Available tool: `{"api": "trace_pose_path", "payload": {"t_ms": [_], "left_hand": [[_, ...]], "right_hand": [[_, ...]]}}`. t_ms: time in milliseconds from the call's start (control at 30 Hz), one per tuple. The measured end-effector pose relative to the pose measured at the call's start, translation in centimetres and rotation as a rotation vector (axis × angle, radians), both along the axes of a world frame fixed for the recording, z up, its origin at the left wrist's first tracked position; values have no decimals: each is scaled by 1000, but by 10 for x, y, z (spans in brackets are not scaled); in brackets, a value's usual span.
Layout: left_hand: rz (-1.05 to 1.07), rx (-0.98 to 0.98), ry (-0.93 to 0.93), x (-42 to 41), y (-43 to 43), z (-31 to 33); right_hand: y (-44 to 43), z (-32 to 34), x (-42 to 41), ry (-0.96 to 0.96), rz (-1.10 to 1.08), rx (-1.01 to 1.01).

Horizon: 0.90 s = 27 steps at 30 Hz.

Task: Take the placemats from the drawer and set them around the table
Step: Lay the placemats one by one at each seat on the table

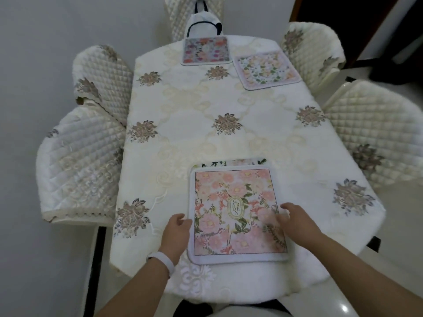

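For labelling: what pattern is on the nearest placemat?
Pink floral print on the nearest placemat, white border; head view.

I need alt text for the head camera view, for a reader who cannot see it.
Two bare hands, left hand and right hand, rest at the sides of a pink floral square placemat lying on another mat at the near edge of a white embroidered tablecloth. Two more floral placemats lie at the far end, among quilted chairs.

Your pink placemat (pixel 238 213) hides nearly all of another mat (pixel 231 162) beneath it; only a leafy strip shows. Your right hand (pixel 295 219) is motion-blurred at the fingers. The far chair (pixel 174 12) is cut off by the top edge.
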State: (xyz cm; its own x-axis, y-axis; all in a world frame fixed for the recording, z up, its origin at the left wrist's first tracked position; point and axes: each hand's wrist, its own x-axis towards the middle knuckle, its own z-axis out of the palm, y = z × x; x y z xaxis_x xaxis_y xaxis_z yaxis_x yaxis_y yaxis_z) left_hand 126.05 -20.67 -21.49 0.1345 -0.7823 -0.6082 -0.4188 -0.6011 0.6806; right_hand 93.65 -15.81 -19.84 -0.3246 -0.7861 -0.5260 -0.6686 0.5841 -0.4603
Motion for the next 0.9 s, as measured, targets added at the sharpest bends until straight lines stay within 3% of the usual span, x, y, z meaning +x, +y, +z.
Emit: {"api": "trace_pose_path", "payload": {"t_ms": [133, 400, 633, 900], "left_hand": [[13, 51, 47, -8, -18, 0], [6, 133, 160, -13, -38, 2], [-53, 77, 94, -28, -43, 6], [37, 0, 54, -29, -29, 19]], "right_hand": [[-2, 0, 1, -169, -208, 1], [-9, -9, 4, -260, -454, -50], [-9, -12, -2, -359, -398, -55], [-19, -8, -3, -429, -322, -51]]}}
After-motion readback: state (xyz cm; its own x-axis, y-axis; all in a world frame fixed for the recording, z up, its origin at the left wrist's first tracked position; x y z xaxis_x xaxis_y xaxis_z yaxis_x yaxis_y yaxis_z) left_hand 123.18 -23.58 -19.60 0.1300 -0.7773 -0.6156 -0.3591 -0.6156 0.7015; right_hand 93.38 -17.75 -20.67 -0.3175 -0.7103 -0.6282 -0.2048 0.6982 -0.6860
